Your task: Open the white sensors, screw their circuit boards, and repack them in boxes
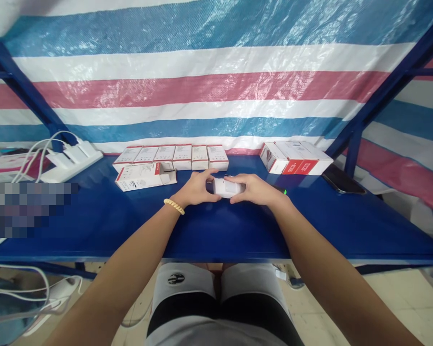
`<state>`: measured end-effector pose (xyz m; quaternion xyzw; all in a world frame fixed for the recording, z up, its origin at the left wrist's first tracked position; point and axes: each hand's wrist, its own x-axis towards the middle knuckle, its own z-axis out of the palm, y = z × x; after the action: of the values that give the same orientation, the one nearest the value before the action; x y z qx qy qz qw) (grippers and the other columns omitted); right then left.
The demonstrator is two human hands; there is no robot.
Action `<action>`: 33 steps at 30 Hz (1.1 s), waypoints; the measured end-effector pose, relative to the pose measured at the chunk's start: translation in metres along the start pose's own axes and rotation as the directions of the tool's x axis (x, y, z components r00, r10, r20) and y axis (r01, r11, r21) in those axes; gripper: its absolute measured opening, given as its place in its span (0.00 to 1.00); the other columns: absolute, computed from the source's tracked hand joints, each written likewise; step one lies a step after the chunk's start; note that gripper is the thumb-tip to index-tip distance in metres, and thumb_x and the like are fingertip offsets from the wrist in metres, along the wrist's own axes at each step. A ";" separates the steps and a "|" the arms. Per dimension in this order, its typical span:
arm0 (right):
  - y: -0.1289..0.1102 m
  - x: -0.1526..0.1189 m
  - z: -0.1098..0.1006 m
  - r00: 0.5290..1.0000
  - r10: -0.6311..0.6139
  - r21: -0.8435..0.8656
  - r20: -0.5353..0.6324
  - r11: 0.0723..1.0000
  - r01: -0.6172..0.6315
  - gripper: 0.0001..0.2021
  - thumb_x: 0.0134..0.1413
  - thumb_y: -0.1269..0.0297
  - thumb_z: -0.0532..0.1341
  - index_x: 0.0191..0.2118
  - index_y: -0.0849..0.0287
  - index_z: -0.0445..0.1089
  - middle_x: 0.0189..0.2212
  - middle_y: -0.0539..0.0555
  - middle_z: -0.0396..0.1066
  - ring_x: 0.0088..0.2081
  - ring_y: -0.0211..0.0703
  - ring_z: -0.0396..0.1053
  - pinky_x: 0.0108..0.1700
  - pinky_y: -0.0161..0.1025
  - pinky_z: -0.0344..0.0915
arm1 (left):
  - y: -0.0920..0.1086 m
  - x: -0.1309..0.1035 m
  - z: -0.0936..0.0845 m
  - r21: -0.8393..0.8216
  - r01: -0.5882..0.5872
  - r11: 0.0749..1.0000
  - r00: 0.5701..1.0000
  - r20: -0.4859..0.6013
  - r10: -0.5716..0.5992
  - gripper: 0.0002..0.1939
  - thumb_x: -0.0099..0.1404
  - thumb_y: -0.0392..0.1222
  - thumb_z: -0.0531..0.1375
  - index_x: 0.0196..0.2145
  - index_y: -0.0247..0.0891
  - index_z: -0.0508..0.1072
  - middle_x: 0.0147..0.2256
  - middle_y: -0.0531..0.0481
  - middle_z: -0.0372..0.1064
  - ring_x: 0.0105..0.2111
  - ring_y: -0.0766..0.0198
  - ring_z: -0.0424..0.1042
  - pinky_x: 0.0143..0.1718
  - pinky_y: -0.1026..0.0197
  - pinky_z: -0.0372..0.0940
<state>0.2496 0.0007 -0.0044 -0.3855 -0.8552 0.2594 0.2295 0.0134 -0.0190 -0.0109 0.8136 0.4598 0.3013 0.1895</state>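
Between my two hands, over the middle of the blue table (234,230), is a small white rounded device (226,187) whose exact kind I cannot make out. My left hand (198,187) grips its left end between thumb and fingers, where a dark part shows. From the other side, my right hand (254,188) pinches the right end. An opened white carton (140,177) lies on its side left of my left hand, its end flap turned out. Just beyond my hands stand several small white boxes (182,156) with red edges, side by side in a row.
Farther right are white and red boxes (298,161) and a black phone (342,180). A white power strip (72,163) with plugged-in chargers and cables sits at the left. Blue metal posts (355,149) frame the table, with a striped plastic sheet (209,86) behind.
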 end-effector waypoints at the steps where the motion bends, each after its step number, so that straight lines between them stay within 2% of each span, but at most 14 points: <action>1: 0.000 0.000 0.000 1.000 0.001 -0.003 0.014 1.000 -0.001 0.39 0.37 0.59 0.75 0.60 0.52 0.69 0.49 0.56 0.74 0.49 0.54 0.72 0.54 0.50 0.66 | -0.001 0.001 0.000 -0.012 0.007 1.000 1.000 0.008 -0.007 0.42 0.45 0.46 0.72 0.58 0.33 0.68 0.39 0.48 0.77 0.41 0.54 0.75 0.51 0.52 0.65; 6: 0.000 0.000 0.000 0.997 0.024 -0.047 0.069 0.999 -0.021 0.40 0.39 0.61 0.74 0.63 0.50 0.66 0.51 0.56 0.72 0.50 0.53 0.71 0.56 0.52 0.65 | -0.007 0.002 -0.004 -0.103 0.069 0.992 0.996 0.061 -0.063 0.34 0.45 0.44 0.73 0.51 0.37 0.76 0.45 0.46 0.77 0.44 0.53 0.74 0.49 0.51 0.67; 12: -0.003 0.000 0.002 0.997 0.036 -0.062 0.071 0.998 -0.032 0.41 0.41 0.66 0.73 0.64 0.53 0.64 0.60 0.59 0.68 0.59 0.58 0.67 0.62 0.54 0.61 | -0.014 0.001 -0.008 -0.202 0.164 0.966 0.985 0.080 -0.151 0.34 0.45 0.45 0.73 0.52 0.39 0.77 0.49 0.46 0.76 0.49 0.49 0.73 0.55 0.48 0.64; 18: -0.002 0.000 0.006 0.999 -0.009 0.059 -0.052 0.998 0.012 0.30 0.45 0.66 0.71 0.58 0.57 0.70 0.51 0.57 0.76 0.49 0.52 0.75 0.54 0.50 0.70 | -0.020 0.002 -0.013 -0.425 0.239 0.873 0.971 0.107 -0.214 0.27 0.46 0.44 0.72 0.46 0.38 0.80 0.44 0.48 0.78 0.47 0.51 0.74 0.54 0.50 0.64; 22: -0.002 -0.001 0.009 0.994 -0.056 0.109 -0.092 0.992 0.066 0.23 0.49 0.67 0.67 0.53 0.57 0.70 0.47 0.56 0.77 0.46 0.49 0.76 0.51 0.48 0.72 | -0.024 0.002 -0.017 -0.483 0.268 0.834 0.963 0.133 -0.233 0.18 0.50 0.47 0.69 0.38 0.38 0.81 0.36 0.51 0.79 0.41 0.55 0.74 0.49 0.54 0.64; 24: -0.003 -0.001 0.010 0.989 -0.073 0.115 -0.130 0.989 0.088 0.21 0.52 0.66 0.65 0.53 0.57 0.70 0.47 0.56 0.77 0.45 0.48 0.76 0.50 0.47 0.72 | -0.026 0.003 -0.018 -0.484 0.273 0.831 0.960 0.085 -0.266 0.13 0.52 0.50 0.66 0.29 0.37 0.80 0.29 0.51 0.77 0.36 0.57 0.73 0.46 0.55 0.64; 27: -0.005 -0.001 0.010 0.987 -0.054 0.121 -0.150 0.990 0.073 0.19 0.57 0.63 0.61 0.54 0.59 0.70 0.43 0.57 0.78 0.40 0.48 0.77 0.45 0.46 0.73 | -0.026 0.003 -0.016 -0.478 0.249 0.842 0.964 0.043 -0.261 0.19 0.58 0.55 0.60 0.21 0.36 0.75 0.23 0.48 0.74 0.29 0.59 0.71 0.40 0.55 0.65; 30: -0.005 -0.001 0.009 0.993 0.005 0.184 -0.118 0.983 0.017 0.17 0.58 0.63 0.59 0.53 0.59 0.70 0.36 0.55 0.78 0.31 0.44 0.75 0.38 0.44 0.73 | -0.024 0.003 -0.015 -0.387 0.236 0.891 0.971 0.070 -0.227 0.25 0.65 0.58 0.53 0.23 0.36 0.76 0.23 0.47 0.74 0.27 0.59 0.70 0.36 0.55 0.66; 31: -0.005 -0.001 0.009 0.994 0.024 0.222 -0.107 0.975 0.000 0.16 0.58 0.64 0.58 0.52 0.58 0.69 0.35 0.54 0.77 0.29 0.42 0.75 0.37 0.43 0.73 | -0.023 0.002 -0.015 -0.312 0.224 0.923 0.974 0.050 -0.219 0.25 0.66 0.58 0.52 0.26 0.36 0.76 0.25 0.47 0.74 0.28 0.58 0.71 0.36 0.55 0.66; 33: -0.004 -0.001 0.011 0.995 0.054 0.300 -0.088 0.953 -0.025 0.15 0.57 0.64 0.59 0.50 0.58 0.67 0.33 0.53 0.77 0.27 0.40 0.73 0.33 0.41 0.72 | -0.018 0.000 -0.015 -0.128 0.156 0.980 0.985 -0.058 -0.164 0.21 0.66 0.56 0.53 0.34 0.36 0.77 0.33 0.47 0.77 0.34 0.57 0.73 0.39 0.54 0.67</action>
<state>0.2412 -0.0054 -0.0103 -0.3754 -0.7864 0.3718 0.3202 -0.0081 -0.0088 -0.0102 0.7500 0.5106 0.3405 0.2468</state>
